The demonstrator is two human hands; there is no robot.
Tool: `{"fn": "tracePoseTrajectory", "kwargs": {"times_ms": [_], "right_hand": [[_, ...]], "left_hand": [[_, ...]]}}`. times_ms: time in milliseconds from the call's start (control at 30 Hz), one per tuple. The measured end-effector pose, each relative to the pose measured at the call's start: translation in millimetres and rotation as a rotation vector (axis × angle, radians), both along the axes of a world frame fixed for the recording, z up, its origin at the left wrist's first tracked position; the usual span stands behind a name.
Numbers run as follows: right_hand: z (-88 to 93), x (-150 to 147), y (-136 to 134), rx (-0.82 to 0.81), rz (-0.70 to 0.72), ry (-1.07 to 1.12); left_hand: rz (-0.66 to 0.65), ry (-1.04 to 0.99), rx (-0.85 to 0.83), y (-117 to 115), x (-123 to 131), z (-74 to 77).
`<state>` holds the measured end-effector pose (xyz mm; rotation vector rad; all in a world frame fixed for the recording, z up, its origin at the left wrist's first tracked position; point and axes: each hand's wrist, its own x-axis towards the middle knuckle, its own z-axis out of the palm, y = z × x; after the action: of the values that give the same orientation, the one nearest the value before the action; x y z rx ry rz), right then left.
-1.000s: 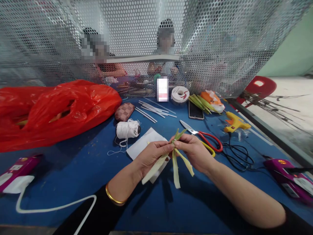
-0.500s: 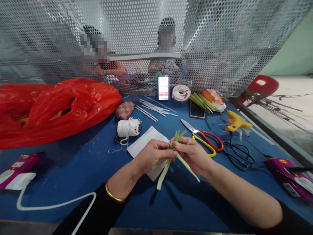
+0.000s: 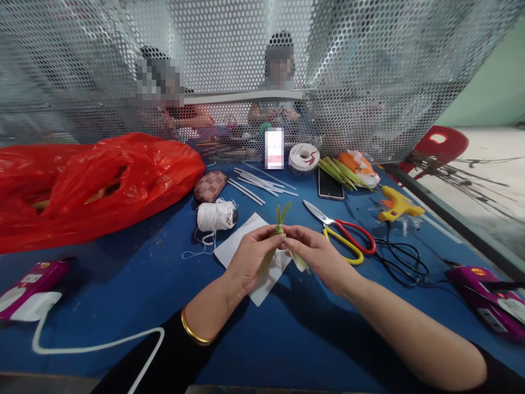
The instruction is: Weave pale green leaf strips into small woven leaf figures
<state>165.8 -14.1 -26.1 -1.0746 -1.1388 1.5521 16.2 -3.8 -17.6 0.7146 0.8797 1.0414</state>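
Leaf bundle is up over the blue counter, left hand and right hand both with their grip clamped on it, partly hiding it. White paper underneath, scissors just right, thread spool left, big red bag hogging the far left.

Along the far edge of the table, a red plastic bag spreads at left and a lit phone stands midway. Beyond the far right corner is a red chair.
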Motion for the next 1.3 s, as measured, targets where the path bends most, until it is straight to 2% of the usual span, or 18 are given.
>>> {"fn": "tracePoseTrajectory", "kwargs": {"times_ms": [133, 233, 333, 467, 567, 667, 733, 867, 1000, 1133, 1300], "right_hand": [[-5.5, -5, -1, 0.078, -0.055, 0.000], [-4.8, -6, -2, 0.086, 0.012, 0.088], [-2.6, -6, -3, 0.042, 0.081, 0.148], [-1.4, -6, -3, -0.005, 0.084, 0.196], [-0.4, -7, -5, -0.109, 0.115, 0.254], [0.1, -8, -7, -0.187, 0.146, 0.271], [-1.7, -8, -8, -0.147, 0.124, 0.210], [-9.8, -7, -6, 0.062, 0.083, -0.058], [-15.8, -7, -7, 0.248, 0.050, -0.315], [-14.6, -8, -11, 0.240, 0.007, -0.385], [-11.4, -7, -14, 0.488, -0.007, -0.622]], "left_hand": [[0.047, -0.058, -0.057, -5, 5, -4.7], [0.010, -0.126, -0.120, -7, 8, -5.3], [-0.042, -0.172, -0.144, -6, 7, -4.1], [-0.062, -0.169, -0.169, -2, 4, -2.5], [-0.075, -0.105, -0.117, 0, 2, -3.3], [-0.156, -0.072, -0.058, 1, 1, -6.1], [-0.135, -0.057, 0.000, 0, 3, -8.2], [0.016, -0.049, 0.124, -2, 7, -10.8], [0.042, -0.101, 0.116, -6, 10, -10.6], [0.087, -0.092, 0.126, -9, 12, -8.3], [0.082, -0.114, 0.052, -8, 13, -8.2]]}}
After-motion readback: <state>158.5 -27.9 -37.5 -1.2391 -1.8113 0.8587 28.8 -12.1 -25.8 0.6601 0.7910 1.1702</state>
